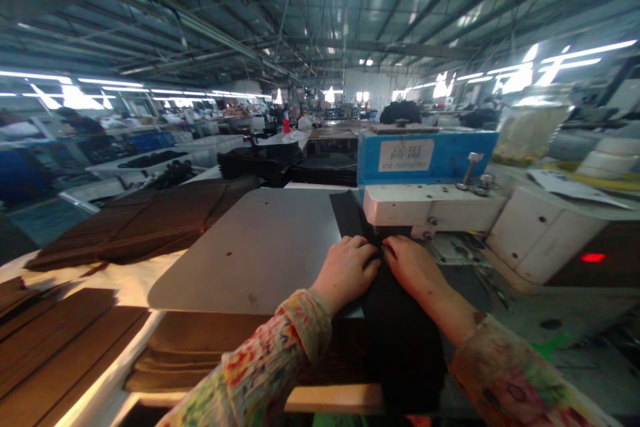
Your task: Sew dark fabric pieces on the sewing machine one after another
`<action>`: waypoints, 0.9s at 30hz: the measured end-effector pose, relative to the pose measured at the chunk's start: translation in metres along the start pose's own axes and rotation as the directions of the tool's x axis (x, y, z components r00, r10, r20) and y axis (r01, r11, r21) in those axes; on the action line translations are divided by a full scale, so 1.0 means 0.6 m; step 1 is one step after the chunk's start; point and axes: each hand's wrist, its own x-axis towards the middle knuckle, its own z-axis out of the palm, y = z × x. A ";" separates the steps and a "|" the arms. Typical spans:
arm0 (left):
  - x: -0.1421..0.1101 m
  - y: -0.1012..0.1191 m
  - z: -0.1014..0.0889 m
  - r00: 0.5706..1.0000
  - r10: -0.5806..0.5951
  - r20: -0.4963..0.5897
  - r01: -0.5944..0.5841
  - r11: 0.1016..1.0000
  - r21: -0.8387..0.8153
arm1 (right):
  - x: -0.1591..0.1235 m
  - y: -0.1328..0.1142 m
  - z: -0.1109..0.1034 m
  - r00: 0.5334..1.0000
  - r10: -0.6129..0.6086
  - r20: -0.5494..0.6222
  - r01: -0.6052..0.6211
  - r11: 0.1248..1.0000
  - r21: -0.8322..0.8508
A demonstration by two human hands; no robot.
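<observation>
A long black fabric piece (403,333) runs from the metal plate over the table's front edge and hangs down. My left hand (349,268) presses on it from the left, fingers curled at its edge. From the right, my right hand (407,263) pinches the fabric, its fingertips close to the left ones. Both hands are just in front of the white sewing machine head (400,205), whose needle area is hidden from view. Beneath the left hand lies a smooth grey metal plate (250,247) with rounded corners.
Brown fabric stacks lie left (150,217) and below the plate (185,347). Black fabric piles (263,159) stand behind it. A blue box-shaped housing (427,153) tops the machine. At right are a cloudy jar (531,127) and a panel with a red light (593,257).
</observation>
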 end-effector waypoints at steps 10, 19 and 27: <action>0.000 0.000 0.002 1.000 0.000 0.002 0.000 1.000 0.010 | -0.001 0.002 0.003 1.000 -0.007 -0.008 0.007 1.000 0.008; 0.002 -0.003 0.003 1.000 0.010 -0.003 -0.010 1.000 0.004 | 0.001 0.002 0.003 1.000 -0.004 0.000 0.004 1.000 0.009; 0.002 -0.003 0.003 1.000 0.011 -0.006 -0.011 1.000 0.002 | 0.001 0.003 0.004 1.000 -0.002 -0.006 0.002 1.000 -0.004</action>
